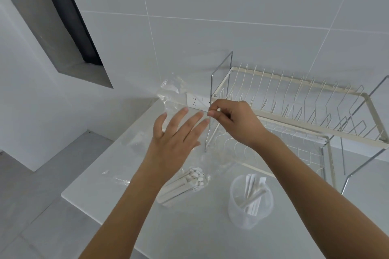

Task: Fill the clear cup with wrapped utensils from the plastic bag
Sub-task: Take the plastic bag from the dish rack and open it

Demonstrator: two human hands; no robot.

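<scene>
Clear plastic bag (176, 132) is pinched up mid-frame by the right hand (233, 121); left hand (174, 139) is spread flat against it. Wrapped utensils (185, 183) are bunched at its bottom, more in the clear cup (250, 202) lower right. No writing readable.

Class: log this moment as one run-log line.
left hand: open inside plastic bag | right hand: pinching bag edge | clear cup: holds some wrapped utensils
</scene>
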